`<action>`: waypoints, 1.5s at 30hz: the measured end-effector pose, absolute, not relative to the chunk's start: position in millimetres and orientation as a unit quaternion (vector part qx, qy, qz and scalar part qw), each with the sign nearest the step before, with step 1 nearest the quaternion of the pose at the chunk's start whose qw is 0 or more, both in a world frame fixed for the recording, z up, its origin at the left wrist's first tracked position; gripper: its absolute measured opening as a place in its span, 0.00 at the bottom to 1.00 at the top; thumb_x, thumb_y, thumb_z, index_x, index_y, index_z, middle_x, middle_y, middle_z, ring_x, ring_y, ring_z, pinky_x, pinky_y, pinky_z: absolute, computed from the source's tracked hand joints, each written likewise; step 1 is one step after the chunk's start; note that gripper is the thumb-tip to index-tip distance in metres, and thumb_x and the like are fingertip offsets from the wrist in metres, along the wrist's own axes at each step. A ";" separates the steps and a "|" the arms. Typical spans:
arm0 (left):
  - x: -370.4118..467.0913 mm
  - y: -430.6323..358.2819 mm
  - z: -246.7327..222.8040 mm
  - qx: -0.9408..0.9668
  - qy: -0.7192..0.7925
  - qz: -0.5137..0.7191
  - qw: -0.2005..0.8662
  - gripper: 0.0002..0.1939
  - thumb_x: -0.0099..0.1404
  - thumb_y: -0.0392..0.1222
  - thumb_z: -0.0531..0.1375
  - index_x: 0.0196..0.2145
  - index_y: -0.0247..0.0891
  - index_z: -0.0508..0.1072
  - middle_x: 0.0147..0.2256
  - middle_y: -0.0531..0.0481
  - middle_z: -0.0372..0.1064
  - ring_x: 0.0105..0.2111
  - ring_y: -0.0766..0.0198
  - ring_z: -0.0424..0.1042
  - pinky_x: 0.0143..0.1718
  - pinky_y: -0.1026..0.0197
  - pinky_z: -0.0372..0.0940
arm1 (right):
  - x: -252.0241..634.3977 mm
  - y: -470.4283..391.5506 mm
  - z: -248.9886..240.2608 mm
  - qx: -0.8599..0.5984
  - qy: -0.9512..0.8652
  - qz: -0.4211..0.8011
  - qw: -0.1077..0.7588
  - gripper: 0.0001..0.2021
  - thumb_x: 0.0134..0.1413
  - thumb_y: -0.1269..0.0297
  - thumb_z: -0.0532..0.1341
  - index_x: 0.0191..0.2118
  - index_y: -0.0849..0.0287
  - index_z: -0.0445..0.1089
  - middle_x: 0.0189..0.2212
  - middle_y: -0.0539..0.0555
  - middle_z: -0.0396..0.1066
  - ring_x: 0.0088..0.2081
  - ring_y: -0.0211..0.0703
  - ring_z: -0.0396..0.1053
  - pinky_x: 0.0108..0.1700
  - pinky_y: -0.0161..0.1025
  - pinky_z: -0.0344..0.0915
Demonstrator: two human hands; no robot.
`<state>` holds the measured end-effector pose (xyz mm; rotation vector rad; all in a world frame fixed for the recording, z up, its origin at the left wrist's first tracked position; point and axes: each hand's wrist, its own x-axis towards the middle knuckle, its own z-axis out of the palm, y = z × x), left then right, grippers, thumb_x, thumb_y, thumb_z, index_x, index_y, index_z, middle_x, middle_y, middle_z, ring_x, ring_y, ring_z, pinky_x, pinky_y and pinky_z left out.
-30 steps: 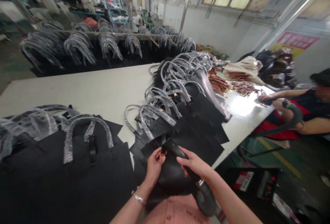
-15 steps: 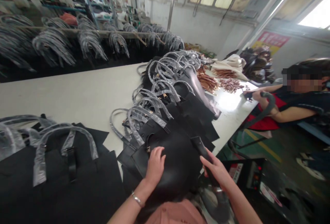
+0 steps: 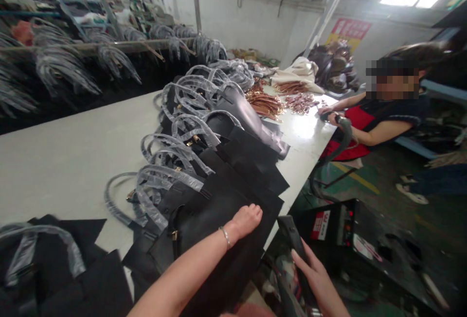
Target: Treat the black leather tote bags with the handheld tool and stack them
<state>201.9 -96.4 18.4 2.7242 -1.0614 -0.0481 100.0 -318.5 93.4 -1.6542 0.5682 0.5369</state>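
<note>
My left hand (image 3: 248, 219), with a silver bracelet at the wrist, lies on the front of a black handbag (image 3: 222, 195) near its right side. Its fingers are curled in, and whatever they may hold is hidden. My right hand (image 3: 314, 268) is closed round a long black hose nozzle (image 3: 292, 234) with a flat, squared tip, held just off the table's front edge. The bag lies flat on a heap of similar black bags, whose handles (image 3: 182, 176) are wrapped in clear plastic. A dark strap with a gold-coloured buckle (image 3: 174, 235) shows at the bag's left.
More black bags (image 3: 69, 273) lie at the lower left of the white table (image 3: 73, 156). Brown straps (image 3: 262, 103) are piled at the far end. At the right, a co-worker (image 3: 386, 122) holds a similar hose tool. A black machine box (image 3: 339, 229) stands below the table edge.
My left hand has moved right across the bag, its fingers curling in. The nozzle has come off the bag to beyond its right edge. The view has turned right.
</note>
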 end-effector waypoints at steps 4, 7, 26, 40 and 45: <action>213.6 -108.6 13.1 0.898 -0.436 -0.030 0.042 0.09 0.66 0.29 0.51 0.35 0.28 0.71 0.33 0.38 0.66 0.34 0.53 0.67 0.24 0.59 0.63 | 106.7 -321.3 85.0 -0.713 0.255 0.232 0.611 0.44 0.49 0.43 0.63 0.67 0.53 0.48 0.20 0.44 0.69 0.21 0.41 0.66 0.25 0.37 0.62; 218.3 -115.9 15.0 0.882 -0.471 -0.031 0.002 0.12 0.66 0.29 0.49 0.34 0.27 0.72 0.31 0.37 0.66 0.31 0.53 0.67 0.22 0.59 0.61 | 112.8 -321.5 80.4 -0.710 0.241 0.221 0.623 0.44 0.48 0.44 0.64 0.67 0.56 0.49 0.22 0.45 0.70 0.21 0.41 0.66 0.25 0.37 0.63; 226.8 -124.7 23.8 0.848 -0.524 -0.031 -0.076 0.15 0.66 0.27 0.44 0.37 0.26 0.69 0.32 0.35 0.66 0.30 0.53 0.68 0.22 0.57 0.60 | 114.8 -317.7 86.2 -0.698 0.269 0.226 0.624 0.43 0.47 0.46 0.64 0.66 0.56 0.50 0.19 0.44 0.66 0.20 0.40 0.64 0.23 0.36 0.61; 241.2 -107.5 9.2 0.953 -0.296 -0.068 0.010 0.15 0.69 0.26 0.44 0.45 0.33 0.66 0.35 0.45 0.68 0.34 0.63 0.70 0.33 0.64 0.64 | 119.3 -318.8 83.9 -0.716 0.232 0.238 0.614 0.44 0.48 0.46 0.63 0.67 0.58 0.48 0.21 0.44 0.66 0.20 0.39 0.63 0.24 0.35 0.61; 231.9 -92.3 18.8 0.922 -0.376 -0.078 0.047 0.13 0.70 0.30 0.49 0.49 0.36 0.66 0.43 0.44 0.67 0.43 0.62 0.67 0.40 0.62 0.66 | 124.9 -316.9 82.0 -0.709 0.221 0.264 0.616 0.43 0.48 0.47 0.64 0.66 0.57 0.50 0.23 0.45 0.68 0.19 0.37 0.62 0.22 0.35 0.59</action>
